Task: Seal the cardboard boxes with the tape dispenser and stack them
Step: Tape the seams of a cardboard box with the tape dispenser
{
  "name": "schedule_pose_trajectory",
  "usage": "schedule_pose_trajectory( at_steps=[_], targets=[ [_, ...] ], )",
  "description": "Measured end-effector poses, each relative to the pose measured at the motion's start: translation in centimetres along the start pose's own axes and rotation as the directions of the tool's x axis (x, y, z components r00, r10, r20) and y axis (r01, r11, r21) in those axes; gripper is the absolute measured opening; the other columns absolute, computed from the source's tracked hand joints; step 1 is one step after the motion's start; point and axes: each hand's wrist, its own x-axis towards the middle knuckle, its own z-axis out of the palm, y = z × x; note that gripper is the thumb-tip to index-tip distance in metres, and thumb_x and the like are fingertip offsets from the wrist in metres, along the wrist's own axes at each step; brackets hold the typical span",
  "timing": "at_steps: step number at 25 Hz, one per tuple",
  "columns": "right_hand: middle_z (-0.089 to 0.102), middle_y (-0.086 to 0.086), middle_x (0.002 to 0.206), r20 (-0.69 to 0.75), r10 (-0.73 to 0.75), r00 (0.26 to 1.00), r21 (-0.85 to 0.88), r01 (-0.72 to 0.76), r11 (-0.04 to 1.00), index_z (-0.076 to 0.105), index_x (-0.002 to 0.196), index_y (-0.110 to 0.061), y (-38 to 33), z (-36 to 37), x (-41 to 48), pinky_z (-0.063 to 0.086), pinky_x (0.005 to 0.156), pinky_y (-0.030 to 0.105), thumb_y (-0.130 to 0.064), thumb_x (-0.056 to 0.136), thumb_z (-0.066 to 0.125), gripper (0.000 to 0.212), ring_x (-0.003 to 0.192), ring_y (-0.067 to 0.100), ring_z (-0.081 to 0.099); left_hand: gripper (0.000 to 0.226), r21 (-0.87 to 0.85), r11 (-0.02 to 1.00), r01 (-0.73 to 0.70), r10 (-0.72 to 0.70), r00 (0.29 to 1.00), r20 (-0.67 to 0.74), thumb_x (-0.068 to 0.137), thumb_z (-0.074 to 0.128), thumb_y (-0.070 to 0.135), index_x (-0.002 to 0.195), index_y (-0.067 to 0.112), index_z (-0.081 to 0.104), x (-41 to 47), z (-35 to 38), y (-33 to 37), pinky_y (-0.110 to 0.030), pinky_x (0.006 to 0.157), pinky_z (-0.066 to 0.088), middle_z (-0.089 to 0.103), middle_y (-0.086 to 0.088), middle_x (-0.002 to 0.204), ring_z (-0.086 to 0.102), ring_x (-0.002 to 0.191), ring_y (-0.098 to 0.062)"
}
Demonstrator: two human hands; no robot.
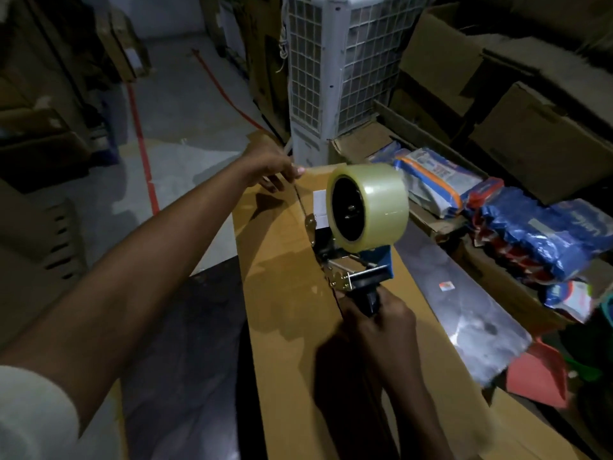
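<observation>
Your left hand (272,164) reaches to the far end of the cardboard box (288,293). It grips the top edge there, thumb on top and fingers curled below. I cannot tell whether a tape end lies under the thumb. Your right hand (381,323) is clenched round the black handle of the tape dispenser (358,260).

Item: cardboard box. Long, narrow, brown, lying lengthwise away from you, flaps folded down. The centre seam (300,200) shows as a dark line. A white label (320,204) sits beside it near the far end.

Item: tape dispenser. Blue frame, metal cutter end, with a full roll of clear tape (374,200) standing above it. It is tilted over the seam, about midway along the box.

Progress, as judged:
- Sealing of this box is in hand, not finished.
- The seam beside your right hand looks like an open dark gap, so the near stretch seems untaped.
- Clear tape on the far stretch cannot be made out in this dim light.
- Stacking does not appear to have begun; no sealed pile shows.

Surroundings:
- A white grilled cooler unit (331,78) stands just beyond the box.
- Open cartons (547,141) are at your right.
- Blue packets (547,237) lie heaped on them.
</observation>
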Motion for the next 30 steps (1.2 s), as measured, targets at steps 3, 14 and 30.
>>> schedule_pose_trajectory(
  at_steps=[3,14,30],
  targets=[
    [0.066,-0.003,0.067,0.070,0.084,0.994,0.103,-0.091,0.991,0.063,0.075,-0.020,-0.3,2.2,4.2,0.045,0.058,0.026,-0.034,0.090,0.075,0.024,0.062,0.009,0.060,0.023,0.084,0.996,0.009,0.000,0.994,-0.107,0.082,0.084,0.029,0.082,0.009,0.074,4.1,-1.1,-1.6,-0.041,0.075,0.061,0.075,-0.006,0.082,0.074,0.078,-0.023],
    [0.064,-0.006,0.062,0.100,0.153,0.983,-0.048,-0.149,0.988,0.062,0.073,-0.020,-0.5,5.9,9.6,0.042,0.057,0.013,-0.029,0.088,0.072,0.020,0.063,0.006,0.058,0.025,0.132,0.987,0.094,-0.059,0.967,-0.247,0.090,0.075,0.039,0.089,0.014,0.076,12.7,-2.9,-4.9,-0.042,0.074,0.063,0.076,-0.003,0.086,0.073,0.077,-0.018],
    [0.067,-0.015,0.066,0.079,0.110,0.991,-0.085,-0.103,0.991,0.070,0.087,-0.027,-0.3,6.5,8.7,0.044,0.061,0.012,-0.025,0.085,0.077,0.007,0.069,0.002,0.063,0.028,-0.058,0.994,-0.096,0.102,0.989,0.107,0.088,0.079,0.025,0.098,-0.001,0.075,13.6,-2.6,-5.3,-0.035,0.065,0.061,0.078,-0.009,0.085,0.076,0.083,-0.019]
  ],
)
